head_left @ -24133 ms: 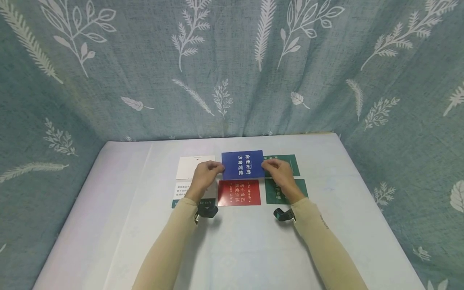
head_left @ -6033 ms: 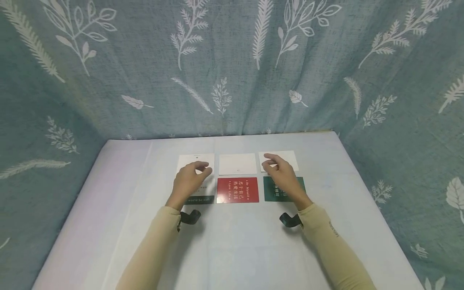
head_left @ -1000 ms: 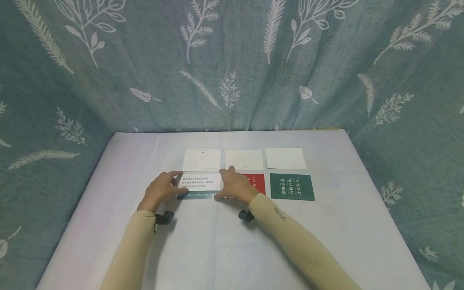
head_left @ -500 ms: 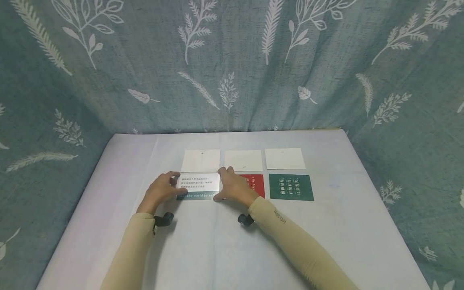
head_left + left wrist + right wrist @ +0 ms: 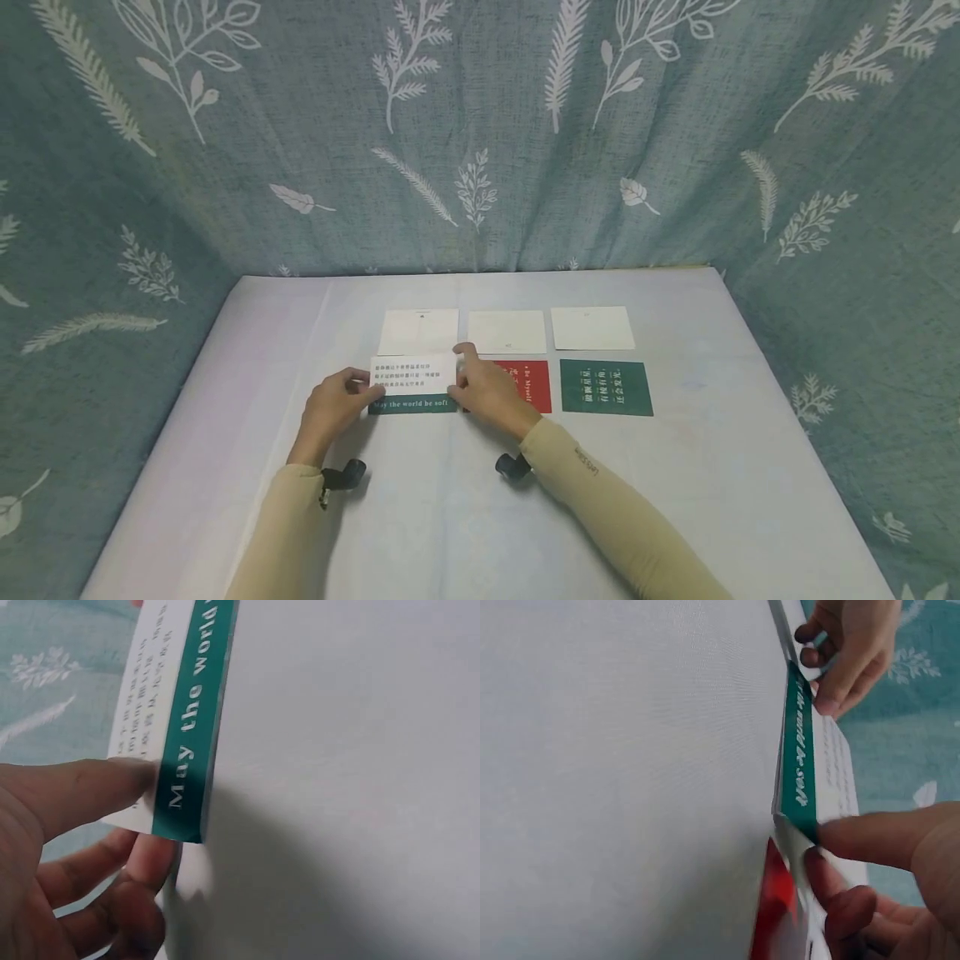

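Note:
Both hands hold a white and green postcard (image 5: 414,382) by its short ends, in the front row's left place. My left hand (image 5: 332,412) pinches the left end; in the left wrist view its thumb (image 5: 112,784) lies on the printed face with fingers beneath. At the other end my right hand (image 5: 491,393) grips the card, thumb on top, as the right wrist view shows. The card is raised a little off the table. Beside it lies a red card (image 5: 534,385), partly hidden by the right hand, then a dark green card (image 5: 606,387).
Behind the front row lie three cards, white side up: a left one (image 5: 418,331), a middle one (image 5: 507,332) and a right one (image 5: 592,327). A white cloth covers the table (image 5: 465,517). A patterned teal curtain (image 5: 495,150) encloses the back and sides.
Both hands have closed on the white and green card and lifted it slightly. Earlier the hands held a blue card; the back row's middle and right cards now show white.

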A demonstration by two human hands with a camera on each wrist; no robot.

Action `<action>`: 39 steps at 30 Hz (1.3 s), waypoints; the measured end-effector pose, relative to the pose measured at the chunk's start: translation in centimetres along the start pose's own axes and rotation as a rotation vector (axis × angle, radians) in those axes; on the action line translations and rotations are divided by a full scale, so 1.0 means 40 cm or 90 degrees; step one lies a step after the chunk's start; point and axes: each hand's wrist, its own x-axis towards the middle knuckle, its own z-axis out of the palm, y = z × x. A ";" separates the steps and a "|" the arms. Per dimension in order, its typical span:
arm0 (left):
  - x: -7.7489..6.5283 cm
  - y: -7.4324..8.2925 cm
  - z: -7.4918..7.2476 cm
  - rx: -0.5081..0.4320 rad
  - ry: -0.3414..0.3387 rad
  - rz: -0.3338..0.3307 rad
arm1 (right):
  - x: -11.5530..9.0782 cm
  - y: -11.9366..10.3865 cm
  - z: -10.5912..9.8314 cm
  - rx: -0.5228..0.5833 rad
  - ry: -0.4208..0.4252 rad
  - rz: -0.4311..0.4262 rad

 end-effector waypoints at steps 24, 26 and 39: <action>-0.071 0.007 0.005 -0.051 0.047 0.007 | -0.037 0.034 -0.025 0.180 0.041 0.061; -0.079 0.010 0.004 -0.053 0.047 0.005 | -0.039 0.035 -0.027 0.185 0.044 0.060; -0.110 0.013 0.006 -0.077 0.041 0.035 | -0.060 0.035 -0.041 0.248 0.031 0.070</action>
